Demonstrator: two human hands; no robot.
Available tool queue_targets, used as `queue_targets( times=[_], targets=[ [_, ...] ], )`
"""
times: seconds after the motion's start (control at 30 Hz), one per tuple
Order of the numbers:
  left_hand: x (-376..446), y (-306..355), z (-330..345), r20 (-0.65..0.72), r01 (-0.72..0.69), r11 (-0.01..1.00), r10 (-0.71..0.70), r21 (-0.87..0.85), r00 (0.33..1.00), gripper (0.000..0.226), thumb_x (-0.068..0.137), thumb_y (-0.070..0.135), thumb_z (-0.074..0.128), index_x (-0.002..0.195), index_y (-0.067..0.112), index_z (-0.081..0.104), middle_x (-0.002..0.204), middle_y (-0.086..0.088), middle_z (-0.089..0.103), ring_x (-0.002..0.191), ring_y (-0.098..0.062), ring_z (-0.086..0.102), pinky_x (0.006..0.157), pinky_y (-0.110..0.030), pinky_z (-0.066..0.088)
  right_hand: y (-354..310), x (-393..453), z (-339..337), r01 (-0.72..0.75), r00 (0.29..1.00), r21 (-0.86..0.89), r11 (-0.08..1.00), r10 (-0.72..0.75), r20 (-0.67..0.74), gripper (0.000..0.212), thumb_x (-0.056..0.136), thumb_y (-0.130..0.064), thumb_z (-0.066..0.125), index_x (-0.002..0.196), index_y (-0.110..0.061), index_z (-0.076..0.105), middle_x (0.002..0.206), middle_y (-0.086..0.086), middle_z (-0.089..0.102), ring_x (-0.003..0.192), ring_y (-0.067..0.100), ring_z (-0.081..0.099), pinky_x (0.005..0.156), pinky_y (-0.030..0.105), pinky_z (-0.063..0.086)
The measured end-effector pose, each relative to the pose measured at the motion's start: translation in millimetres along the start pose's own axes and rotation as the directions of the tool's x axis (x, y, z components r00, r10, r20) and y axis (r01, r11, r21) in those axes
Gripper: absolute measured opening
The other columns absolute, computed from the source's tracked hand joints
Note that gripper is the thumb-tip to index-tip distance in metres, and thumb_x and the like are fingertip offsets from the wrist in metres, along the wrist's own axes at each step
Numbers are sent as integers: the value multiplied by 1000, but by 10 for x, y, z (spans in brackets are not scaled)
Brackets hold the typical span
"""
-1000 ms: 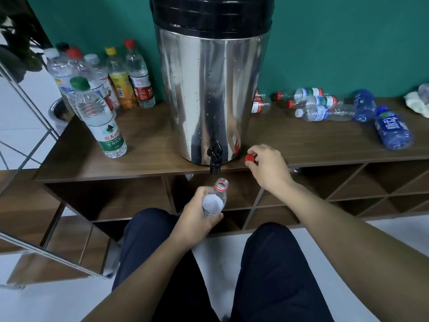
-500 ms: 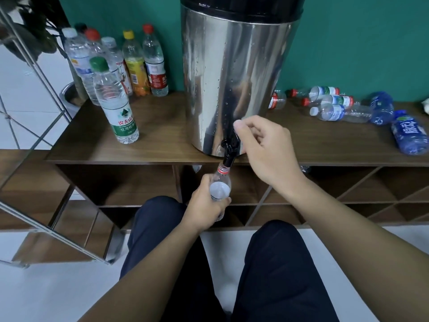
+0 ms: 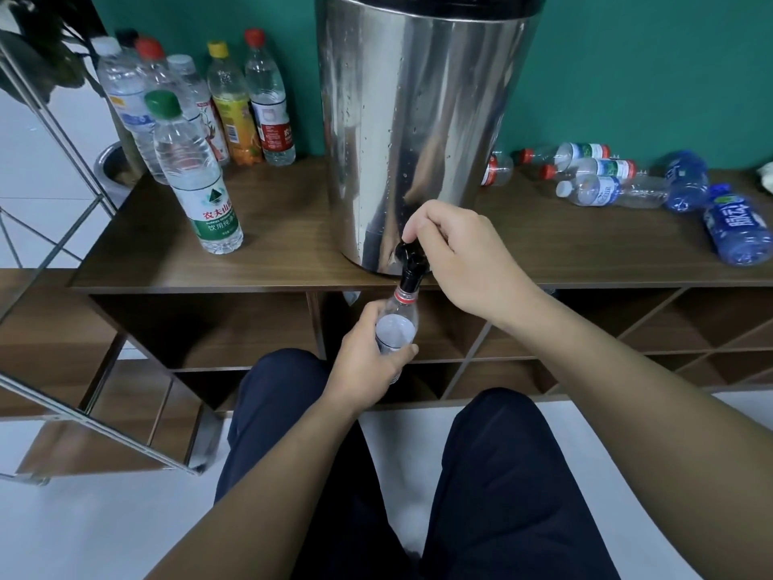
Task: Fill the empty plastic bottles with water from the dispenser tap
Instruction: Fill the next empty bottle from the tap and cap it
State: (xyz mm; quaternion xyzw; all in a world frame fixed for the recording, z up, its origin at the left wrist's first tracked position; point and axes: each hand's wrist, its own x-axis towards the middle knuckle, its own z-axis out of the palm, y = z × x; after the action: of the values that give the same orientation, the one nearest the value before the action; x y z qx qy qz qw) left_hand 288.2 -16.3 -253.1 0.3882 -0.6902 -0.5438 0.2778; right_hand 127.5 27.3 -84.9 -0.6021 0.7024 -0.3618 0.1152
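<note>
Your left hand (image 3: 368, 353) grips a small clear bottle (image 3: 395, 324) around its labelled body, fingers curled round it, holding it upright with its open, red-ringed mouth directly under the black tap (image 3: 412, 265) and seemingly touching the spout. Your right hand (image 3: 456, 257) is on the tap, fingertips curled over the lever at its top. Whether water is running cannot be told. The tap sits at the base of the steel dispenser (image 3: 418, 131), which stands at the front edge of the wooden shelf unit (image 3: 284, 228). Left of the dispenser, capped bottles stand upright: a green-capped bottle (image 3: 190, 173) nearest the edge, and a cluster behind it against the green wall, including a yellow-capped bottle (image 3: 232, 106) and a red-capped bottle (image 3: 267, 102). Right of the dispenser, several bottles lie on their sides: three clear ones (image 3: 602, 182) close together, then two blue bottles (image 3: 711, 203) further right.
</note>
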Motion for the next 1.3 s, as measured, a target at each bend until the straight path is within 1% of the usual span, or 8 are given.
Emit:
queue_targets(
  times=[0.1,0.2,0.3,0.47,0.63,0.83,1.1,1.3],
  targets=[
    [-13,1,-14,-3,6,1000,-6,4,1000,62,92,24,90,141,43,57,122,17,73,110,4,69,87,-9,51,94,-34,36,-37,999,46,998,38,-32,34,115,-17,43,99,-22,73,69,-28,61,65,4,57,62,16,37],
    [-22,7,-28,-5,1,1000,-1,0,1000,63,92,22,90,142,42,57,121,18,73,111,5,68,91,-13,51,168,-106,56,-116,992,189,975,125,-37,35,118,-18,40,103,-18,71,63,-13,54,58,7,49,58,13,41],
    [-22,2,-42,-18,-1,1000,1,-13,1000,60,92,20,91,138,41,60,119,19,74,108,4,69,94,-18,53,169,-134,81,-162,983,291,943,180,-34,34,120,-18,37,105,-17,68,72,2,50,66,19,49,55,12,45],
    [-16,-9,-38,-18,-6,1000,6,-20,1000,60,91,20,91,137,41,60,118,19,74,110,3,70,97,-21,55,296,-119,183,-247,962,395,885,271,-5,35,119,-18,36,101,-20,66,73,2,51,67,23,48,55,30,39],
    [-16,-12,-31,-11,-12,1000,12,-20,1000,59,91,20,91,137,40,60,119,18,74,110,2,70,94,-18,55,337,-153,284,-274,944,523,807,331,-15,26,118,-18,46,103,-15,67,68,-6,51,63,21,44,55,13,45],
    [-16,2,-31,-20,-3,1000,2,-25,1000,61,91,17,91,137,41,60,117,21,74,109,4,70,88,-9,52,355,-102,420,-282,941,537,795,338,-7,33,111,-42,58,91,-17,65,59,-16,45,55,7,42,56,33,34],
    [-51,1,-17,-13,-7,1000,7,-13,1000,63,92,21,91,141,42,58,122,20,74,113,3,70,92,-12,53,311,-132,431,-299,934,632,715,355,41,34,116,-32,54,84,-19,49,57,-7,34,49,13,29,49,33,25],
    [-62,-5,-4,-21,-17,1000,16,-25,1000,59,92,21,92,137,42,60,118,16,76,109,-3,72,87,-11,54,337,-138,448,-279,940,603,747,341,12,33,116,-35,54,86,-21,53,56,-11,41,49,9,36,51,32,32]
  ],
)
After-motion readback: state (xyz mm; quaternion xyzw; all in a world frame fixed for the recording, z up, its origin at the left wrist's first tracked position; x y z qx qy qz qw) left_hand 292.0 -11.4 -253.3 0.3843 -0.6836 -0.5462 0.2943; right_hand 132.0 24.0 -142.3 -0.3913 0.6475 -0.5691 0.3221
